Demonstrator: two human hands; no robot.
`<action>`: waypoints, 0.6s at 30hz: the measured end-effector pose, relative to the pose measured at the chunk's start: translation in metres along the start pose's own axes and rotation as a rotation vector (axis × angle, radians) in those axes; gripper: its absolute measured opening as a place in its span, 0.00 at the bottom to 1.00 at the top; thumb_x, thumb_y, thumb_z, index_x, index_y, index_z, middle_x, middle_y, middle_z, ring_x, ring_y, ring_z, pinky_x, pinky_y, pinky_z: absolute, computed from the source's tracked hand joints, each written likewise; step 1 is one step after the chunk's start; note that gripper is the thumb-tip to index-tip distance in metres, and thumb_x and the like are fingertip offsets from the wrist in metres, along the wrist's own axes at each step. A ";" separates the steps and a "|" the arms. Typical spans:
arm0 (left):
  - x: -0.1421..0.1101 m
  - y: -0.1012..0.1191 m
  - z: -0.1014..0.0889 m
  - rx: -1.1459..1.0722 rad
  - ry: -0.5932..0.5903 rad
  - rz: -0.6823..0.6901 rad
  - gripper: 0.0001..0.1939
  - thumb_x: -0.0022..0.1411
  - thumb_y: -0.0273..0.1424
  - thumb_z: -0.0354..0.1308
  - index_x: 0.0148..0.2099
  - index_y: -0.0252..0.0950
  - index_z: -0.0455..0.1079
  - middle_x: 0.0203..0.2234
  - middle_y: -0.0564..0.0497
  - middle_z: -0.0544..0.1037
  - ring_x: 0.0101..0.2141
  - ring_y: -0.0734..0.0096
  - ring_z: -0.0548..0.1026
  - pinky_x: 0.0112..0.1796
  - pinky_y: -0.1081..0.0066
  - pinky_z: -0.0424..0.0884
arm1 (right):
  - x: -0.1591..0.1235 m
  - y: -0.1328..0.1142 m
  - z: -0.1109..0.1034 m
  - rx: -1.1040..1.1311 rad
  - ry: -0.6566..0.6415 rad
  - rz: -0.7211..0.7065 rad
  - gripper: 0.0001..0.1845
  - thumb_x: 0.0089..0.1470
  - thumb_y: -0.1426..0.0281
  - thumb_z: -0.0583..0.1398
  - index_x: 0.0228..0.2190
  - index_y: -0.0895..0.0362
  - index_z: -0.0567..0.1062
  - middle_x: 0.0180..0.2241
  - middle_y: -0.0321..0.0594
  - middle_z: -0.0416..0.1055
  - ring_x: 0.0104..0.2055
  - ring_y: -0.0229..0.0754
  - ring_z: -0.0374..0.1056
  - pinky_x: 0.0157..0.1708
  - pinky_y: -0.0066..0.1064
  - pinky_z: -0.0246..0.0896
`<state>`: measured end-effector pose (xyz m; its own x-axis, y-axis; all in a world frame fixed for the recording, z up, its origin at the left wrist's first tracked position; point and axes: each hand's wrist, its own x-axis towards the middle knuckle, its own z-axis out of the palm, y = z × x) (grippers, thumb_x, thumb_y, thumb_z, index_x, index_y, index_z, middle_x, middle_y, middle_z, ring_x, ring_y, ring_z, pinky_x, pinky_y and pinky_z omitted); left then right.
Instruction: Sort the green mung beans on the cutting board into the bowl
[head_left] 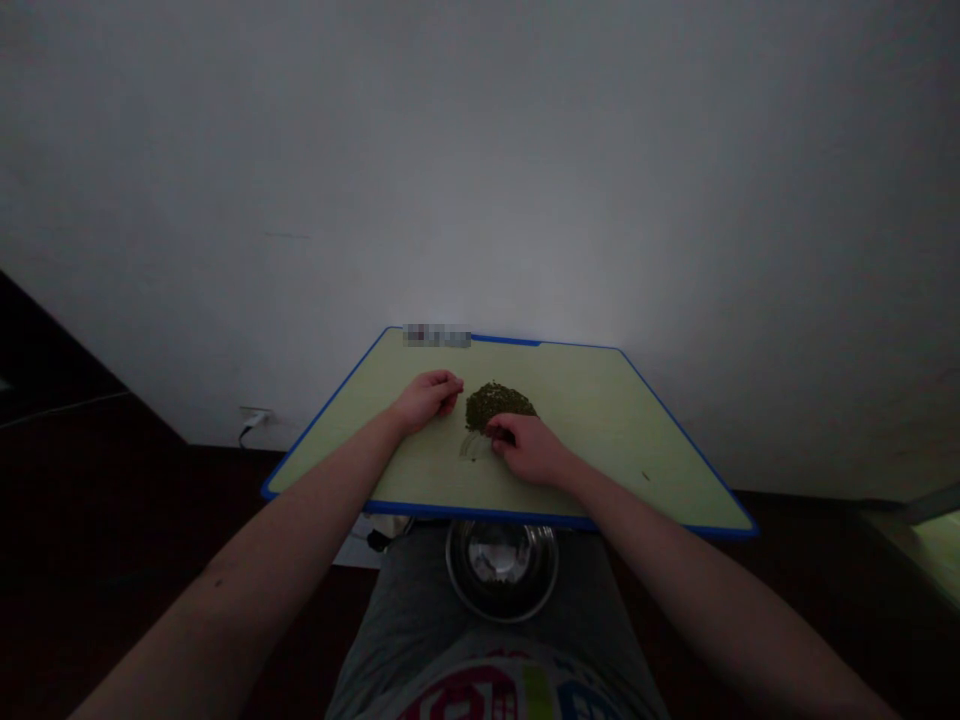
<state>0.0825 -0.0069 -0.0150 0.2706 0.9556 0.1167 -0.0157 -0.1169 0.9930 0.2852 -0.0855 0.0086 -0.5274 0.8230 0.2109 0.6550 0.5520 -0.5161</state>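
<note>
A small heap of dark green grains [496, 403] lies in the middle of a pale green table with a blue rim [622, 420]. My left hand [429, 397] rests on the table just left of the heap, fingers curled together, and whether it holds anything is hidden. At the heap's near edge my right hand [529, 448] lies with its fingers bent and their tips touching the grains. A thin smear of grains [474, 446] trails beside that hand.
A shiny metal bowl [501, 566] sits on my lap just under the table's near edge. A white wall stands behind the table. A plug and cable [253, 420] are at the wall's base on the left. The floor around is dark.
</note>
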 end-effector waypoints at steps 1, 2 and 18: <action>0.000 0.000 0.000 0.003 -0.004 0.003 0.12 0.50 0.38 0.57 0.26 0.34 0.63 0.13 0.57 0.64 0.14 0.81 0.61 0.17 0.76 0.54 | -0.002 0.000 0.000 0.015 -0.019 -0.010 0.12 0.47 0.77 0.56 0.36 0.59 0.72 0.33 0.40 0.71 0.33 0.38 0.65 0.35 0.28 0.56; -0.001 0.000 0.000 0.008 -0.006 0.007 0.12 0.50 0.38 0.57 0.26 0.34 0.63 0.13 0.57 0.64 0.14 0.81 0.61 0.17 0.76 0.54 | -0.004 -0.001 0.000 0.028 -0.037 -0.018 0.11 0.47 0.77 0.56 0.35 0.59 0.72 0.32 0.40 0.71 0.33 0.37 0.64 0.34 0.28 0.56; -0.001 0.000 -0.001 -0.025 0.005 -0.017 0.12 0.49 0.37 0.57 0.26 0.34 0.63 0.13 0.57 0.63 0.15 0.81 0.61 0.16 0.77 0.54 | -0.034 -0.010 -0.007 0.091 -0.128 -0.014 0.09 0.46 0.77 0.57 0.33 0.59 0.72 0.29 0.38 0.71 0.30 0.35 0.64 0.31 0.26 0.56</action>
<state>0.0818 -0.0073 -0.0153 0.2660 0.9587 0.1003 -0.0355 -0.0943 0.9949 0.3000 -0.1177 0.0120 -0.6048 0.7882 0.1138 0.5984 0.5441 -0.5881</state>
